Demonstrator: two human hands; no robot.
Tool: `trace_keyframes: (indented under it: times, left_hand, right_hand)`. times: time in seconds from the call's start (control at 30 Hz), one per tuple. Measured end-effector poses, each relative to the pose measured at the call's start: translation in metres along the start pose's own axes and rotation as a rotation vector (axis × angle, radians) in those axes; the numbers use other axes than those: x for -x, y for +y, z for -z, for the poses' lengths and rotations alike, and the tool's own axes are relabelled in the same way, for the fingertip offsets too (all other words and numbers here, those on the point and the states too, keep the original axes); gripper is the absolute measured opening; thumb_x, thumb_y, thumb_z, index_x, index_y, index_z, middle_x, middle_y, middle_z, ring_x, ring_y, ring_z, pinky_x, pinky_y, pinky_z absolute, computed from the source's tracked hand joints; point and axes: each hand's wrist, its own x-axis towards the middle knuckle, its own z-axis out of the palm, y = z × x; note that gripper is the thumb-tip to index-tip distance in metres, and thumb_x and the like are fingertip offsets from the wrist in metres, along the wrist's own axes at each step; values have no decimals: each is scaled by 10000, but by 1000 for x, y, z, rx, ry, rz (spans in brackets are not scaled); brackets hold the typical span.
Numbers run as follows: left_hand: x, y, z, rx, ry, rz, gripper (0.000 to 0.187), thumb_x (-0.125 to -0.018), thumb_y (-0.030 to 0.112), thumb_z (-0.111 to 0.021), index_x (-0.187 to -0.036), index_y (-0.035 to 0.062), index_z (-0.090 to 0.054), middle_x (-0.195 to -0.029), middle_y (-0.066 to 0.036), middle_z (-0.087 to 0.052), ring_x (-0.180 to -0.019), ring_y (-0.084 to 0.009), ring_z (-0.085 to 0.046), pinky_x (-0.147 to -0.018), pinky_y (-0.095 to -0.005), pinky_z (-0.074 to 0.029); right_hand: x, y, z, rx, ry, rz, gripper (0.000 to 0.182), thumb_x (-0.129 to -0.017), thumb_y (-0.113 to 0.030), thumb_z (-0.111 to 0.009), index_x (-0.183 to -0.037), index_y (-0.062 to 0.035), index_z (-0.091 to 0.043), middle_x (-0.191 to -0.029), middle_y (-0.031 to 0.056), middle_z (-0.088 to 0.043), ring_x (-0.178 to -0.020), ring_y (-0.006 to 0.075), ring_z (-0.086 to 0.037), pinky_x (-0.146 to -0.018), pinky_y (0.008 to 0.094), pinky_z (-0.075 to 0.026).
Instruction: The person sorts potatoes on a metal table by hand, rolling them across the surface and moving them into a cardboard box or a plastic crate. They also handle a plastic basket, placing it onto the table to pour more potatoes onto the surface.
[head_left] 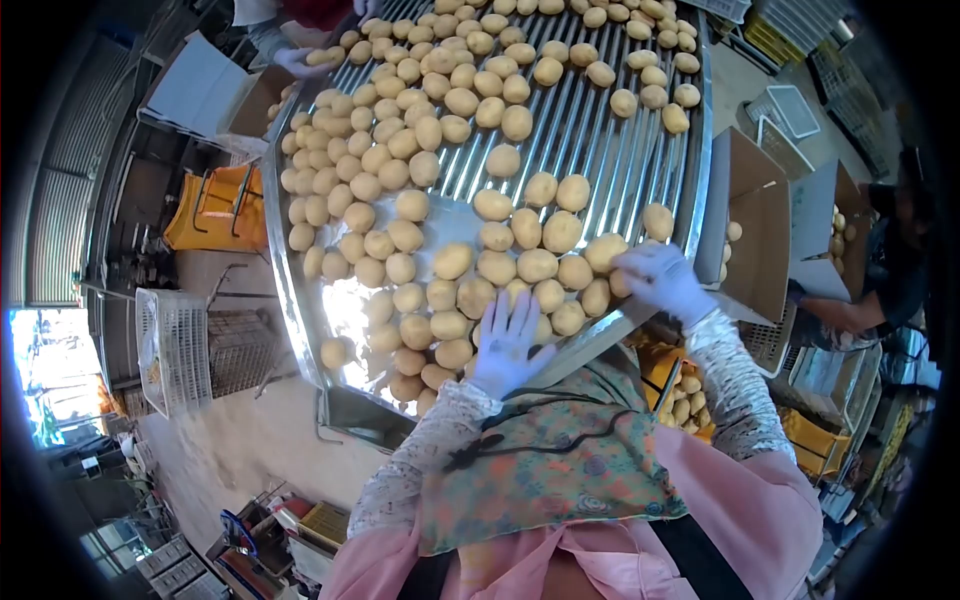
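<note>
Many round, pale-brown potatoes (536, 265) lie on a metal sorting table (290, 330) with a roller bed (585, 125). My left hand (507, 345), in a white glove, rests on the potatoes at the near edge with its fingers spread. At the right rim, my gloved right hand (660, 280) curls its fingers round a potato (620, 284), partly hidden under them. Another potato (657, 221) sits just beyond that hand.
Cardboard boxes (752, 220) holding potatoes stand on the right, near another person's arm (845, 312). A co-worker's gloved hand (300, 62) touches potatoes at the far left. White crates (172, 350) and an orange container (215, 208) stand left. More potatoes (686, 400) lie below the table's edge.
</note>
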Motion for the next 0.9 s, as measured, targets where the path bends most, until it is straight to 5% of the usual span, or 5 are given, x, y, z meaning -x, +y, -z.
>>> trace_keyframes:
  times: [0.43,0.6,0.73,0.8,0.9]
  left_hand:
    - [16,-21,25,-27,207,133,652,-914,358,-644,-1471,58,-488,-1483,-226,-477,-1332,-380,-495,-1139,-581,-315]
    - [-11,-7,6,-17,110,-22,608,-859,232,-685,-1429,92,-525,-1407,-213,-530,-1187,-371,-576,-953,-496,-489]
    - [-46,-8,-12,-399,-13,18,533,-834,221,-680,-1345,124,-562,-1217,-145,-577,-983,-328,-611,-691,-464,-516]
    - [-59,-13,-15,-459,-25,-3,488,-836,220,-673,-1307,138,-577,-1162,-125,-578,-938,-322,-612,-628,-459,-505]
    - [-78,-25,-12,-192,-266,24,404,-839,217,-663,-1236,163,-605,-1126,-122,-583,-942,-334,-619,-669,-452,-507]
  right_hand:
    - [-79,-57,-86,227,-362,-287,602,-753,-292,-794,-1283,-137,-554,-1161,146,-646,-1022,344,-677,-814,439,-545]
    - [-13,-16,-80,-738,338,-418,477,-710,-133,-734,-1143,-99,-539,-1073,72,-602,-1059,224,-597,-923,352,-490]
    - [53,60,-3,-486,774,-602,344,-773,-116,-749,-1091,-58,-630,-1045,92,-644,-1030,245,-617,-956,385,-490]
    - [69,68,31,762,763,-691,422,-839,-229,-736,-1225,-79,-650,-1133,141,-679,-1037,330,-655,-920,429,-533]
    - [45,5,41,189,574,-481,441,-849,-250,-734,-1257,-94,-666,-1174,158,-687,-1089,340,-658,-950,422,-528]
